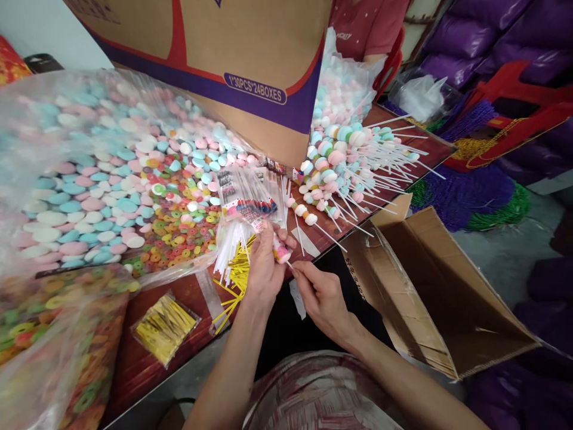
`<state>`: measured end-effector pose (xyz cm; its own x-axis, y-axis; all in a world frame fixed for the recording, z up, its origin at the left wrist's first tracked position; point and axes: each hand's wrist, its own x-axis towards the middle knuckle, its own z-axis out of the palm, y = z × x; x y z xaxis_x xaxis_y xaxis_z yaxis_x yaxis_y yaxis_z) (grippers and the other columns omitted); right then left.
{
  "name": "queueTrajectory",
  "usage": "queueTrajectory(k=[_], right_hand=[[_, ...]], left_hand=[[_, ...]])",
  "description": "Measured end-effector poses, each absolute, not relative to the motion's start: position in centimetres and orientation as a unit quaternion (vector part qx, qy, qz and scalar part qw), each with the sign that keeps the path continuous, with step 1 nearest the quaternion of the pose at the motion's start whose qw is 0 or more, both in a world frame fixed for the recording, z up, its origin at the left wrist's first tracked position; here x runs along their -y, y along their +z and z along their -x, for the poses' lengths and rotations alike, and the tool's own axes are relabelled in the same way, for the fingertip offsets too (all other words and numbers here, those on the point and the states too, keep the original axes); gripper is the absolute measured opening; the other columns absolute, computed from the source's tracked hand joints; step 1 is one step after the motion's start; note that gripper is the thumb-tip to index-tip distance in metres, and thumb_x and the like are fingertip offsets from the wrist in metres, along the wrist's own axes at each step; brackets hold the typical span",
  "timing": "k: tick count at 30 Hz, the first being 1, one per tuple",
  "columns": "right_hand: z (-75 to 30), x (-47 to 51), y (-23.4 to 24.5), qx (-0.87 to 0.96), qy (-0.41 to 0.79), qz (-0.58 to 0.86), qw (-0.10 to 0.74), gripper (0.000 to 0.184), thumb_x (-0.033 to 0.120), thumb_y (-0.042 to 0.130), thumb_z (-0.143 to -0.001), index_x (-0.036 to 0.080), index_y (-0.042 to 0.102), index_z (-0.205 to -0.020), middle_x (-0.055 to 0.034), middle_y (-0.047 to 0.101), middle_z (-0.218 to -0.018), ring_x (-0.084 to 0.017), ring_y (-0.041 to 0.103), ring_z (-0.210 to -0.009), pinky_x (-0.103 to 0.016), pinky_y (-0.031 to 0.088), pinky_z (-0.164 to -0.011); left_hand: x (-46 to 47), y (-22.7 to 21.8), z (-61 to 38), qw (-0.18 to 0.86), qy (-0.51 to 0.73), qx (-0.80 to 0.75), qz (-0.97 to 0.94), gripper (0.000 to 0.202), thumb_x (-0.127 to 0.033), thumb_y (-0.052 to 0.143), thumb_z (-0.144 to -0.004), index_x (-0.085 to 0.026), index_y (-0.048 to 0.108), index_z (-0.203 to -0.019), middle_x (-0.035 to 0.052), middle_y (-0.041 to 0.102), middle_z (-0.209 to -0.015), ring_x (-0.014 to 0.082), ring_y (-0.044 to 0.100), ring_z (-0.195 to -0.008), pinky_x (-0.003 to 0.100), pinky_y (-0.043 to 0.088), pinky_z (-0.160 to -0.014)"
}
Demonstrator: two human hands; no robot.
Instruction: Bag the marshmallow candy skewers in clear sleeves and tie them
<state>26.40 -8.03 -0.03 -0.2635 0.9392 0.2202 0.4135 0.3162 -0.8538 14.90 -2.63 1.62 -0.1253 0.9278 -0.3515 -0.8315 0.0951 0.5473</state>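
My left hand [265, 258] is closed around a candy skewer [282, 253] in a clear printed wrapper, with pink candy at its lower end. The fingers of my right hand [323, 297] pinch the white stick just below that candy. Under and beside my left hand lie white sticks [229, 246] and gold twist ties [240, 269]. Printed plastic bags [248, 192] are stacked just behind it. To the right, one finished-looking skewer [304, 211] lies near a large heap of candy skewers [340, 161], their sticks pointing right.
Pastel candies [85, 209] and gummy rings [179, 233] fill plastic at the left. A packet of gold ties [165, 328] lies on the table's near edge. A big carton [215, 65] stands behind; an open cardboard box [430, 292] sits right. Another person's sleeve [387, 27] shows at the back.
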Motion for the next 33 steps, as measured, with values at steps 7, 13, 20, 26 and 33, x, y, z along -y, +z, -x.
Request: queueTrajectory(k=[7,13,20,26,33], right_hand=[[-25.0,7.2,0.0,0.612,0.440,0.496,0.431,0.027,0.035,0.046,-0.098,0.018,0.065,-0.090,0.0002,0.055,-0.069,-0.011,0.045,-0.058,-0.023,0.038,-0.054],[-27.1,8.0,0.7,0.655,0.433,0.489,0.379,0.022,0.031,0.049,-0.097,0.019,0.063,-0.086,0.0044,0.042,-0.061,-0.009,0.033,-0.052,-0.024,0.029,-0.051],[-26.8,8.1,1.3,0.459,0.651,0.446,0.408,0.022,0.037,0.057,-0.093,0.018,0.063,-0.085,0.0077,0.038,-0.050,-0.007,0.031,-0.045,-0.022,0.022,-0.044],[-26.7,7.5,1.5,0.182,0.853,0.310,0.378,0.015,0.027,0.068,-0.084,0.013,0.065,-0.080,0.0130,0.029,-0.044,-0.002,0.011,-0.039,-0.019,0.015,-0.041],[-25.2,7.2,1.0,0.348,0.719,0.410,0.440,0.021,0.033,0.060,-0.090,0.016,0.062,-0.079,0.0096,0.035,-0.047,-0.005,0.023,-0.042,-0.020,0.018,-0.043]], left_hand=[[3.3,1.5,-14.9,0.689,0.623,-0.353,-0.107,0.024,-0.032,0.079,-0.076,-0.015,0.062,-0.080,-0.0009,0.062,-0.075,0.0082,0.060,-0.063,0.023,0.051,-0.069],[2.5,1.5,-13.5,0.684,0.639,-0.345,-0.071,0.021,-0.029,0.077,-0.079,-0.016,0.060,-0.078,-0.0026,0.059,-0.070,0.0095,0.063,-0.069,0.022,0.051,-0.070],[2.4,2.0,-14.3,0.652,0.703,-0.283,-0.029,0.020,-0.035,0.069,-0.087,-0.019,0.059,-0.082,-0.0049,0.054,-0.069,0.0057,0.057,-0.064,0.021,0.052,-0.074],[2.5,1.9,-14.6,0.634,0.732,-0.250,-0.009,0.026,-0.043,0.062,-0.091,-0.019,0.057,-0.082,-0.0057,0.051,-0.068,0.0050,0.055,-0.062,0.021,0.051,-0.077],[3.0,1.1,-15.3,0.640,0.711,-0.278,-0.087,0.024,-0.036,0.074,-0.083,-0.018,0.058,-0.082,-0.0050,0.051,-0.068,0.0061,0.054,-0.062,0.020,0.051,-0.072]])
